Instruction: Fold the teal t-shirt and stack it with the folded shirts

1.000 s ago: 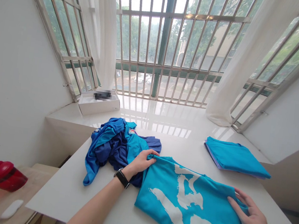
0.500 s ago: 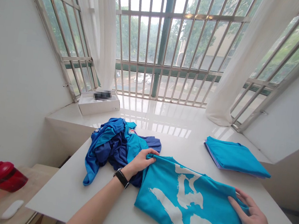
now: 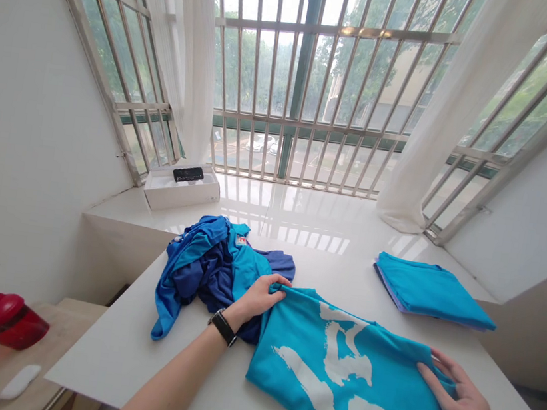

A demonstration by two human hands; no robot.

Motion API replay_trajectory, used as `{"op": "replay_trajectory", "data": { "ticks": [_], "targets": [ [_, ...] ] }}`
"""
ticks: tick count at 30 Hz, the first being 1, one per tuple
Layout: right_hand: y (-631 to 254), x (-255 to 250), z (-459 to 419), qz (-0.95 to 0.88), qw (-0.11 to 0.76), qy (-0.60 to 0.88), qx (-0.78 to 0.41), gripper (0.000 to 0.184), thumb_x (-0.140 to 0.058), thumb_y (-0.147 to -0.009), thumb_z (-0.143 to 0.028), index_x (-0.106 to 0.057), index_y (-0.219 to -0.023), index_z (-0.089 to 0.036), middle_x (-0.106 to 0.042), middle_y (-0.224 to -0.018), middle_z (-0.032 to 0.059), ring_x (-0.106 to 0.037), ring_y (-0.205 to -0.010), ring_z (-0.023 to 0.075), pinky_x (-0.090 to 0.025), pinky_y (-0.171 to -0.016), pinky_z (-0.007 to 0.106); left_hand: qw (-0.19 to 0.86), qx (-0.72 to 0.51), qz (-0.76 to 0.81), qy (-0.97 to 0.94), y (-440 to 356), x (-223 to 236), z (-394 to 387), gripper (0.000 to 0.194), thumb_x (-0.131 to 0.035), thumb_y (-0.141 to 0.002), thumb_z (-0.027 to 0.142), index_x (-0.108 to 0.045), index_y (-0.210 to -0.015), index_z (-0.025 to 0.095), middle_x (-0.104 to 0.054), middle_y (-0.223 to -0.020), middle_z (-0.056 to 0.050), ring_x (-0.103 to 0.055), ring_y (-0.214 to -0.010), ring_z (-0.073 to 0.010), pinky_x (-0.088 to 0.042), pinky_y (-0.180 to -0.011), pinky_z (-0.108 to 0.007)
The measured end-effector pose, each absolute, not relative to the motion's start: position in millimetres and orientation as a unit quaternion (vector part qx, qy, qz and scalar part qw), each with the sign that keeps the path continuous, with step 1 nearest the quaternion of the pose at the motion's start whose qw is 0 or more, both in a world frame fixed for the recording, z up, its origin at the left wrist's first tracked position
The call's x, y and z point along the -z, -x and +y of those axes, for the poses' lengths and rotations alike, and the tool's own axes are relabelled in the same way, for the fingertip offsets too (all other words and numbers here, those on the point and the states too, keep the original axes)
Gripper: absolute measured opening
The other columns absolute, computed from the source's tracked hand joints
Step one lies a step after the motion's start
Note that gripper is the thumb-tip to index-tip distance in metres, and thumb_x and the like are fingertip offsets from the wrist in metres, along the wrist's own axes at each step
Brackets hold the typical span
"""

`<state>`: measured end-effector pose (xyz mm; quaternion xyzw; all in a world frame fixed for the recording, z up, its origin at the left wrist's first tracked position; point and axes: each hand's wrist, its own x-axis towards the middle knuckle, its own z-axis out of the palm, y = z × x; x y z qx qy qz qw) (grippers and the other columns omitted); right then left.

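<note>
A turquoise T-shirt [image 3: 300, 343] with large white brush lettering lies partly folded on the white table [image 3: 123, 353]. My left hand [image 3: 261, 297], with a black watch on the wrist, pinches its upper left corner. At the upper right corner, my right hand [image 3: 464, 398] grips the cloth between thumb and fingers. Left of the shirt is a crumpled heap of blue and turquoise clothes [image 3: 205, 263], close by my left hand. A neat stack of folded shirts [image 3: 428, 289], turquoise on top, sits at the table's right.
On the window ledge [image 3: 297, 211] at the back stands a white box [image 3: 178, 196] with a black phone [image 3: 188, 173] on top. A red lidded cup [image 3: 3, 321] and a white object [image 3: 21, 381] are on a lower wooden surface at left. Barred windows and white curtains [image 3: 436, 119] surround the ledge.
Almost nothing differs. Both hands keep their hold on the T-shirt's corners, and the camera view has shifted very slightly.
</note>
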<state>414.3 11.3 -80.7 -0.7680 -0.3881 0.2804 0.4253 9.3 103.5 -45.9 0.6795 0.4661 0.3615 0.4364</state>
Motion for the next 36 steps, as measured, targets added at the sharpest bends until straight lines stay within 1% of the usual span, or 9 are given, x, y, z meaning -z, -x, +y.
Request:
{"op": "replay_trajectory", "data": {
  "ticks": [4,12,17,23,27,30,36],
  "targets": [
    [-417.3,80.5,12.5,-0.38,0.414,0.77,-0.302,0.078,-0.074,-0.055,-0.068,-0.065,-0.12,-0.025,-0.071,-0.117,0.0119,-0.067,-0.103,0.0391,-0.062,-0.065,0.039,0.434,-0.361,0.468,-0.679,-9.1,45.9,103.5,0.025,-0.061,-0.082,0.016,-0.072,-0.104,0.018,-0.072,-0.111,-0.006,-0.064,-0.106,-0.0233,-0.046,-0.1,-0.034],
    [-420.0,85.1,13.6,-0.383,0.42,0.768,-0.294,0.079,-0.074,-0.055,-0.068,-0.065,-0.12,-0.024,-0.071,-0.116,0.0118,-0.066,-0.104,0.039,-0.062,-0.067,0.04,0.436,-0.363,0.468,-0.678,-9.1,47.3,103.7,0.025,-0.061,-0.082,0.017,-0.072,-0.104,0.017,-0.071,-0.111,-0.007,-0.064,-0.106,-0.0237,-0.047,-0.098,-0.033],
    [-419.9,85.4,12.5,-0.388,0.416,0.768,-0.295,0.079,-0.074,-0.057,-0.068,-0.063,-0.123,-0.026,-0.069,-0.12,0.0118,-0.065,-0.107,0.0386,-0.062,-0.068,0.04,0.433,-0.363,0.465,-0.682,-8.7,47.2,103.4,0.025,-0.061,-0.082,0.016,-0.072,-0.104,0.017,-0.071,-0.112,-0.007,-0.063,-0.106,-0.0232,-0.046,-0.098,-0.032],
    [-417.2,82.3,11.9,-0.382,0.415,0.773,-0.29,0.077,-0.073,-0.057,-0.069,-0.064,-0.121,-0.025,-0.07,-0.118,0.0116,-0.065,-0.106,0.039,-0.062,-0.068,0.04,0.433,-0.359,0.467,-0.683,-8.8,47.6,103.7,0.025,-0.06,-0.082,0.016,-0.072,-0.105,0.017,-0.071,-0.111,-0.007,-0.064,-0.105,-0.0233,-0.046,-0.097,-0.032],
    [-419.4,83.3,13.1,-0.387,0.415,0.772,-0.288,0.08,-0.073,-0.056,-0.069,-0.065,-0.121,-0.024,-0.07,-0.117,0.0121,-0.065,-0.107,0.0389,-0.062,-0.069,0.04,0.428,-0.359,0.466,-0.686,-9.2,47.7,103.9,0.025,-0.061,-0.082,0.016,-0.072,-0.104,0.017,-0.071,-0.112,-0.007,-0.063,-0.107,-0.0236,-0.046,-0.098,-0.033],
    [-421.0,85.0,13.6,-0.389,0.414,0.771,-0.289,0.08,-0.073,-0.056,-0.07,-0.065,-0.12,-0.024,-0.071,-0.116,0.012,-0.065,-0.106,0.0389,-0.062,-0.068,0.04,0.43,-0.356,0.471,-0.683,-9.3,47.6,103.8,0.025,-0.061,-0.082,0.017,-0.072,-0.105,0.016,-0.071,-0.111,-0.007,-0.064,-0.104,-0.0237,-0.046,-0.098,-0.033],
    [-421.6,86.4,13.5,-0.391,0.413,0.77,-0.291,0.08,-0.073,-0.057,-0.07,-0.064,-0.122,-0.025,-0.07,-0.119,0.0119,-0.065,-0.107,0.0384,-0.062,-0.067,0.039,0.428,-0.358,0.47,-0.684,-9.4,48.7,104.0,0.024,-0.062,-0.082,0.018,-0.072,-0.104,0.017,-0.071,-0.111,-0.007,-0.064,-0.106,-0.024,-0.046,-0.099,-0.034]
  ]
}}
